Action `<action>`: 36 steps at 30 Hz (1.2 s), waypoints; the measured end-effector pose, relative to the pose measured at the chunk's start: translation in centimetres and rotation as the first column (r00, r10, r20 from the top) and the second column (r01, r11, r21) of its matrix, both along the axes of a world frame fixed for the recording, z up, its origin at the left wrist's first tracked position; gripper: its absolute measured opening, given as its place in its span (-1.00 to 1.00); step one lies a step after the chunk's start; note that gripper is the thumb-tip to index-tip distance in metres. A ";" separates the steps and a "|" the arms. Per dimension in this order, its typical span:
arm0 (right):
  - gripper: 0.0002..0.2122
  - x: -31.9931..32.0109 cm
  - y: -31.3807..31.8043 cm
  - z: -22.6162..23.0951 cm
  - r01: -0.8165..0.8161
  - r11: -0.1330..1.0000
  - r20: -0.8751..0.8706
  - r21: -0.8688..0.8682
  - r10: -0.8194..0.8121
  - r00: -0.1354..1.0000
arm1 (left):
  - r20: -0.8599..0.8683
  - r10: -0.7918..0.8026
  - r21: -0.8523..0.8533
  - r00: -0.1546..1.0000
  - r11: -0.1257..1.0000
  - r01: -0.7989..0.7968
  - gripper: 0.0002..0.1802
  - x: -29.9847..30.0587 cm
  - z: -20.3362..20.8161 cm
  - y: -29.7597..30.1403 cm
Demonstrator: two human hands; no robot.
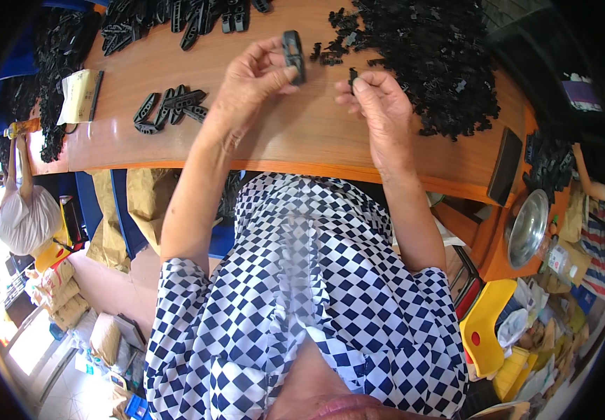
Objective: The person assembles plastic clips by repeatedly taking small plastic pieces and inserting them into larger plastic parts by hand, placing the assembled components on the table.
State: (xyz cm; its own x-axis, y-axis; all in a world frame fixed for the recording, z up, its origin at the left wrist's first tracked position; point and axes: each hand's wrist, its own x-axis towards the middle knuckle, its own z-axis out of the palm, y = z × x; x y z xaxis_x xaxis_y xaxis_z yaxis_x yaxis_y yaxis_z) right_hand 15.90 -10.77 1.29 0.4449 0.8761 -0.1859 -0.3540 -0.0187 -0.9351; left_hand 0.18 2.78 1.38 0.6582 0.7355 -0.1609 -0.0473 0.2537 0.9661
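Observation:
Above the middle of the wooden table (302,133), my left hand (264,70) is closed on a long black plastic part (293,54) with rounded ends, held upright. A little to its right, my right hand (379,98) pinches a small black plastic clip (353,75) between thumb and fingers. The two pieces are apart. Left of my left forearm lies a small group of long black plastic parts (169,106) with slots in them. Beyond my right hand spreads a big heap of small black clips (442,70), with a few loose clips (330,52) at its near left edge.
More long black parts (190,21) lie at the far edge. A notepad (77,96) with a pen sits on the left. A dark phone-like slab (505,166) rests at the right edge, near a metal bowl (528,227). Another person (26,217) works at far left.

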 end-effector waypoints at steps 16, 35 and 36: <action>-0.89 -2.0 0.7 -0.5 0.081 0.991 -0.071 0.110 -0.073 0.995 | -0.025 -0.055 0.079 0.998 0.995 0.057 -0.42 1.5 0.2 -4.5; -0.71 -2.3 0.4 -1.0 -0.159 0.987 -0.044 -0.012 0.158 0.986 | -0.005 -0.079 0.017 0.997 0.997 0.079 -0.36 0.2 -0.8 -6.5; -0.72 -2.2 0.5 -1.1 -0.190 0.981 -0.056 -0.042 0.188 0.981 | -0.011 -0.062 0.021 0.998 0.998 0.062 -0.35 0.2 -0.8 -6.5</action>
State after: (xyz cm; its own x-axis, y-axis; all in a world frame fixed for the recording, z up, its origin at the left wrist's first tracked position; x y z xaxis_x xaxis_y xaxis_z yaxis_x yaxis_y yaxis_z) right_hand 13.68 -10.27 0.24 0.2607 0.9333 -0.2470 -0.3878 -0.1331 -0.9121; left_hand 0.41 -3.73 0.60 0.7009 0.6967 -0.1526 -0.0217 0.2347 0.9718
